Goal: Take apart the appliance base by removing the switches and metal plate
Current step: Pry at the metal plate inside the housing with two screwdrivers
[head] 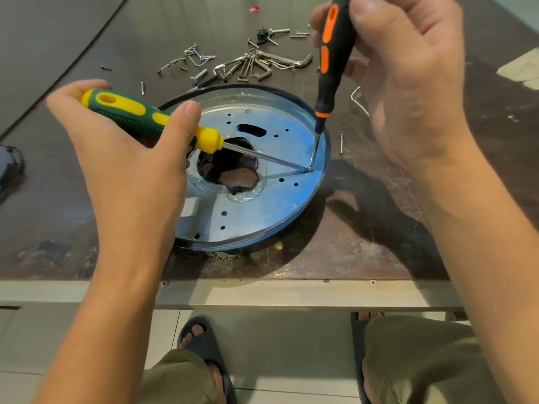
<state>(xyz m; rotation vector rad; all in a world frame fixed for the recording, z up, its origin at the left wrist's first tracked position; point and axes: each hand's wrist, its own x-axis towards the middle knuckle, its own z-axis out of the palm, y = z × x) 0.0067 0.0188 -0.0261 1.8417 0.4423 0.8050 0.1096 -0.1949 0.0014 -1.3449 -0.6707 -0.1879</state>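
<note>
The round appliance base (291, 217) lies on the dark table, its blue-tinted metal plate (262, 199) facing up with a ragged hole in the middle. My left hand (131, 158) grips a green and yellow screwdriver (140, 115), its shaft slanting right across the plate. My right hand (402, 77) holds a black and orange screwdriver (332, 53) nearly upright. Both tips meet at one spot near the plate's right rim (310, 168).
Loose screws, bolts and a bunch of hex keys (256, 65) lie scattered behind the base. A single screw (341, 143) rests right of the rim. A white wire (358, 102) shows by my right hand. A dark object (10, 167) sits at the left edge. The table's front edge (277, 293) runs below.
</note>
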